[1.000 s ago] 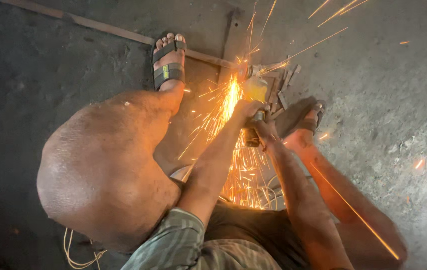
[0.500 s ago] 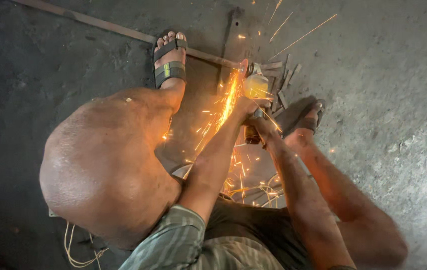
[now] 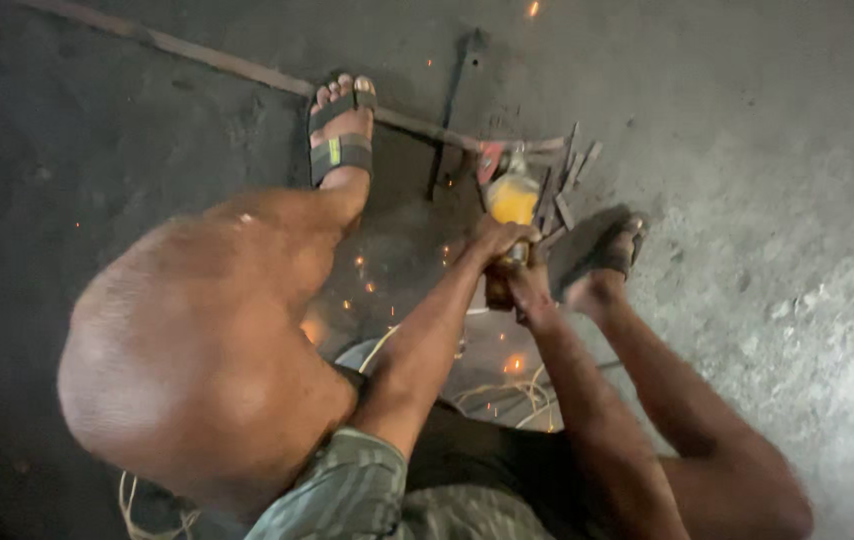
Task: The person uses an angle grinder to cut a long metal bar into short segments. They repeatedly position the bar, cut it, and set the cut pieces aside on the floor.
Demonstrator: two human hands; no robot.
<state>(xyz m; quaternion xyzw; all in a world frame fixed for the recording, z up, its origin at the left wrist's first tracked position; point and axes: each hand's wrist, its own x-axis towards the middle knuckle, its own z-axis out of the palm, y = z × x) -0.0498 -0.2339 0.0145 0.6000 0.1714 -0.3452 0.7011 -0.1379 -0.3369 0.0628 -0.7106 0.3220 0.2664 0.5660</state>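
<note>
I squat over a dark floor with a yellow angle grinder point(image 3: 513, 199) held in both hands. My left hand point(image 3: 494, 240) grips the front of its body. My right hand point(image 3: 528, 286) is closed around the rear handle just behind. The grinder's head points at the end of a long flat metal strip point(image 3: 237, 68) that runs across the floor from the top left. Only a few small sparks point(image 3: 359, 262) float near the floor.
My left sandalled foot point(image 3: 340, 130) rests against the strip, and my right sandalled foot point(image 3: 611, 256) is beside the grinder. Several short cut metal pieces point(image 3: 569, 172) lie fanned to the right. A dark bar point(image 3: 453, 98) crosses the strip. A cable point(image 3: 492, 392) loops under my arms.
The heavy shower of sparks from the grinder has died down to a few scattered ones. Both hands stay on the grinder at the same spot.
</note>
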